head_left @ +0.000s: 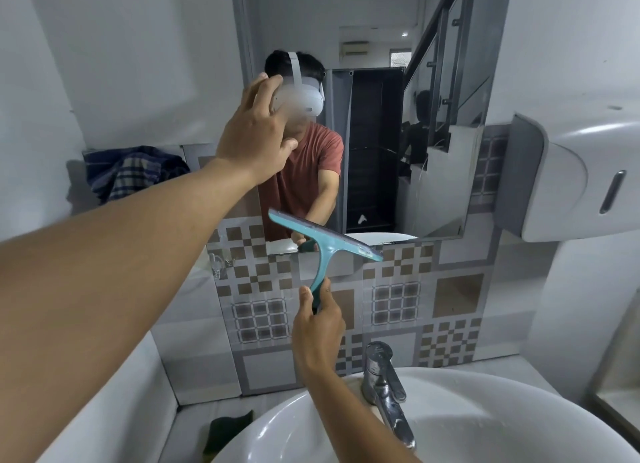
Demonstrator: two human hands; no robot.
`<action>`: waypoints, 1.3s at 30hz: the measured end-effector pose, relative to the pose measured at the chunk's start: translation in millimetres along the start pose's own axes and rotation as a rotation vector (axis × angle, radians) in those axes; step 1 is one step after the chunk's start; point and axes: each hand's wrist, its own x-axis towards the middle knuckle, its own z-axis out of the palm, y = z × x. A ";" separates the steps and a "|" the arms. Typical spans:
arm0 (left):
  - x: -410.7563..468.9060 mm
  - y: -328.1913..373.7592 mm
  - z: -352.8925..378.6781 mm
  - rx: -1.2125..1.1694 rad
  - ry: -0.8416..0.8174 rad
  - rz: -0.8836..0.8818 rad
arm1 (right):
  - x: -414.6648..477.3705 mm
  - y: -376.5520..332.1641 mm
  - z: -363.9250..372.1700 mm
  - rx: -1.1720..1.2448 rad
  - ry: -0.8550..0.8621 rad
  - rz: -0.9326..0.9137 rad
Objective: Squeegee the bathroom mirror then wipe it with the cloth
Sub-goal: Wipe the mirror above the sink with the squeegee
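The bathroom mirror (381, 81) hangs on the wall above the sink and reflects a person in a red shirt with a headset. My left hand (254, 133) is stretched out flat against the mirror's left part, fingers spread, holding nothing. My right hand (317, 327) grips the handle of a teal squeegee (323, 246). Its blade lies tilted across the mirror's bottom edge, left end higher. A dark green cloth (227, 431) lies on the ledge to the left of the sink.
A white sink (485, 410) with a chrome tap (384, 383) is right below my hands. A checked blue towel (131, 171) sits on the ledge at left. A white dispenser (581, 171) juts from the right wall. Patterned tiles (433, 303) cover the wall under the mirror.
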 end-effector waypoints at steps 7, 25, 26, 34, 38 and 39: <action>0.0 -1.2 2.3 -0.018 -0.006 -0.011 | -5.6 21.4 -3.0 -0.171 -0.069 -0.030; -0.4 2.7 2.9 -0.048 0.004 -0.032 | 34.4 -28.8 -90.6 -1.052 -0.109 -0.451; -0.3 2.6 3.2 -0.046 0.004 -0.031 | 42.0 -30.9 -97.3 -1.078 -0.107 -0.505; -1.2 1.6 3.8 -0.063 -0.002 -0.025 | 106.4 -40.2 -161.4 -1.279 -0.140 -0.803; -1.9 5.0 4.5 -0.059 0.008 -0.022 | 130.0 -39.6 -193.8 -1.348 -0.120 -0.832; -2.8 6.4 5.5 -0.052 0.013 -0.022 | 134.0 -39.3 -199.1 -1.363 -0.119 -0.835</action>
